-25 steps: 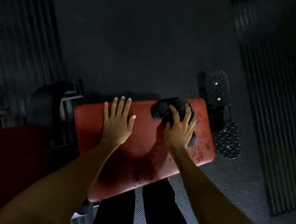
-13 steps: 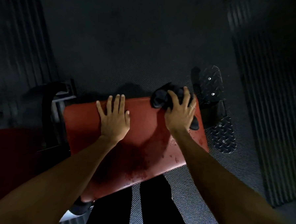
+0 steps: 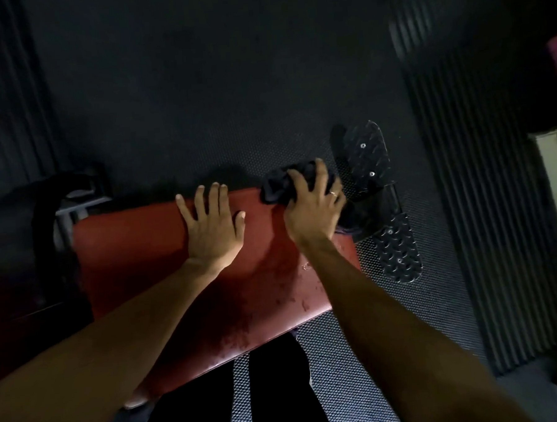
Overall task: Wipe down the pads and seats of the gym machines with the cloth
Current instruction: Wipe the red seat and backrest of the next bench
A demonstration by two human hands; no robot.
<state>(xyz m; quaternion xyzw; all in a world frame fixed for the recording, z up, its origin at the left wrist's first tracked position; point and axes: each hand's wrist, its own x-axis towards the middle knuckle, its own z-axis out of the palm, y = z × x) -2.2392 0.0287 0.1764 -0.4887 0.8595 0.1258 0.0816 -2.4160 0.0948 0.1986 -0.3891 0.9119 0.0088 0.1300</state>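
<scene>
And the right hand (image 3: 314, 205) has pushed on to the far corner of the red pad (image 3: 137, 250), fingers curled over the bunched dark cloth (image 3: 277, 186), which now spills past the edge just ahead of the fingertips. The left hand (image 3: 212, 227) stays flat, fingers straight, bracing just beside the grip. Wet specks (image 3: 304, 301) linger behind the wrist, so I'd say that stretch wants another pass. A tread plate (image 3: 369, 154) sits just beyond the knuckles.

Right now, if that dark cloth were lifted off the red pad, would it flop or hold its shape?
Probably flop: the cloth is bunched in soft folds under the right hand. It likely weighs little, since one hand gathers it. Pushed, it may drag, since the pad shows wet-looking specks.
</scene>
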